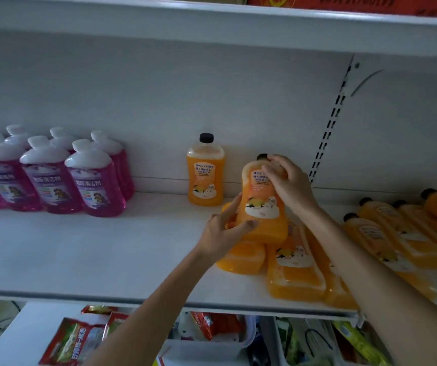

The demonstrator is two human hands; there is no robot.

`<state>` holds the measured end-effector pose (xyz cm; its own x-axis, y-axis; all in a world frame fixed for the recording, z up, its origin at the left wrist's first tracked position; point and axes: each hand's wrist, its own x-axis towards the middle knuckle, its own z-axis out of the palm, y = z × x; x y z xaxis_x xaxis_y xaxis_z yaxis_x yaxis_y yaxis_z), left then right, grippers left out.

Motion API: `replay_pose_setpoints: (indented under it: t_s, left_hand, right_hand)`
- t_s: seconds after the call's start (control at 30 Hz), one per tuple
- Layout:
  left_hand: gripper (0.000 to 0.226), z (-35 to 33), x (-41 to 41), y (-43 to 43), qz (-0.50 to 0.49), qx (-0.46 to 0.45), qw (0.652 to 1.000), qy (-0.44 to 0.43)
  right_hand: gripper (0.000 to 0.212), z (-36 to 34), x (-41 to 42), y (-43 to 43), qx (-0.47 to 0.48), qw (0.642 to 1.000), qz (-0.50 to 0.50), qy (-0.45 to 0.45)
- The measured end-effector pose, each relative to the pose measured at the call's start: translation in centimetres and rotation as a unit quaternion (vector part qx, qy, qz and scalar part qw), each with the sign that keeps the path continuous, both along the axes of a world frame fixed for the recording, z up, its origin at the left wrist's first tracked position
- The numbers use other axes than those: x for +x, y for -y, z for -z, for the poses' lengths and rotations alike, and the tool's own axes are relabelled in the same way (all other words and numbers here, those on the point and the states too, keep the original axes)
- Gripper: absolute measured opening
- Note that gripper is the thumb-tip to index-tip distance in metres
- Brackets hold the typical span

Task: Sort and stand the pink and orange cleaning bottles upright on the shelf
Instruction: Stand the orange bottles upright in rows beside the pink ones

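A person lifts an orange bottle (263, 207) with both hands at the centre right of the frame, mid-way through the standing-up step of a shelf tidy. The left hand (222, 231) curls round the bottle's lower body from the left, thumb across the front. The right hand (291, 186) wraps its shoulder just below the black cap. The bottle is held nearly vertical, tipped slightly, just above a heap of orange bottles (294, 265) lying flat on the white shelf (80, 254).

Behind and to the left, one upright orange bottle (205, 178) already stands against the back panel. The next move probably calls for carrying the held one up and left, setting its base flat beside that bottle and letting go without knocking it over. More toppled orange bottles (397, 233) lie at the right edge, so much of the orange sorting appears undone. The pink bottles (53, 175) stand grouped at the left of the frame.
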<state>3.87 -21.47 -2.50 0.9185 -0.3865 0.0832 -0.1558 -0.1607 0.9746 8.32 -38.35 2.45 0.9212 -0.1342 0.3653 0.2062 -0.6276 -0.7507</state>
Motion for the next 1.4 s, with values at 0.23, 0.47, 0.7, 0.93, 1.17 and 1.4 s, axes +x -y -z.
replay_pose_setpoints:
  t_s: [0.23,0.47,0.7,0.93,1.17,1.4]
  left_hand:
    - [0.062,0.8,0.1,-2.9,-0.073,-0.199,0.976,-0.057]
    - [0.071,1.7,0.6,-7.7,-0.085,-0.154,0.984,0.006]
    - [0.066,3.4,1.0,-9.9,-0.066,-0.086,0.994,0.021]
    - [0.056,4.2,1.4,-9.7,-0.095,-0.07,0.992,0.053]
    - [0.053,4.8,1.5,-9.6,-0.193,0.048,0.963,0.182]
    - [0.063,4.8,1.4,-10.4,-0.089,0.016,0.986,0.139]
  right_hand:
    - [0.054,-3.4,-1.1,-3.2,0.063,0.992,-0.112,-0.009]
    - [0.053,-1.7,-0.3,-7.6,0.106,0.983,-0.144,-0.036]
    - [0.056,-0.1,-0.8,-8.9,0.071,0.987,-0.14,-0.037]
    - [0.068,0.1,-0.9,-10.4,-0.042,0.991,-0.127,-0.016]
    - [0.073,2.1,-2.3,-11.2,-0.087,0.99,-0.072,0.084]
    - [0.073,2.4,-2.2,-11.0,-0.097,0.989,-0.05,0.099]
